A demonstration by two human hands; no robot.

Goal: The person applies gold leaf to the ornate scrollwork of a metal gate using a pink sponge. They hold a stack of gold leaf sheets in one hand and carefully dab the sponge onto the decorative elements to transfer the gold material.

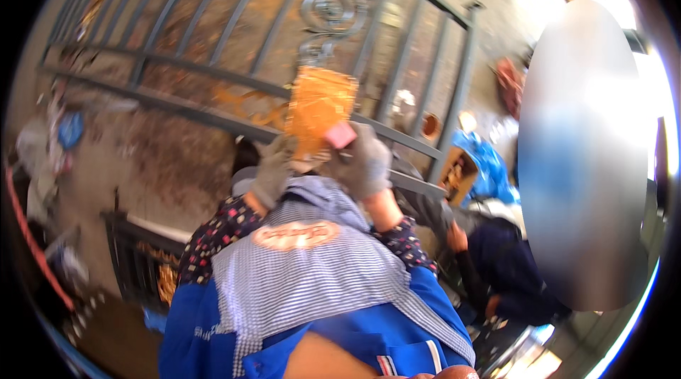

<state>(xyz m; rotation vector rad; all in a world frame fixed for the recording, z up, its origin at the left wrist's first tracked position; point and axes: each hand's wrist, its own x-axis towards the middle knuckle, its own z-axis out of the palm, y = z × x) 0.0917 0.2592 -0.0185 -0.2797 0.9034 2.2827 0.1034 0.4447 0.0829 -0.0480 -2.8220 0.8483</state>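
In front of my body, my left hand (273, 173), in a grey work glove, has its fingers closed at the lower left edge of a shiny gold foil sheet (320, 99). The sheet looks crinkled and stands up toward the railing. My right hand (367, 161), gloved too, pinches a small pink sponge-like block (340, 135) against the sheet's lower right part. Just beyond both hands runs the dark grey metal railing (248, 81), with upright bars and a scroll ornament (332, 14). The gloves hide the sheet's lower corners.
On the right, a blue plastic bag (489, 166) lies by a cardboard box (460, 172). Close to my right, another person (511, 258) in dark clothes sits or crouches. A black metal frame (145, 255) stands at lower left. Beyond the bars spreads a stained floor (213, 3).
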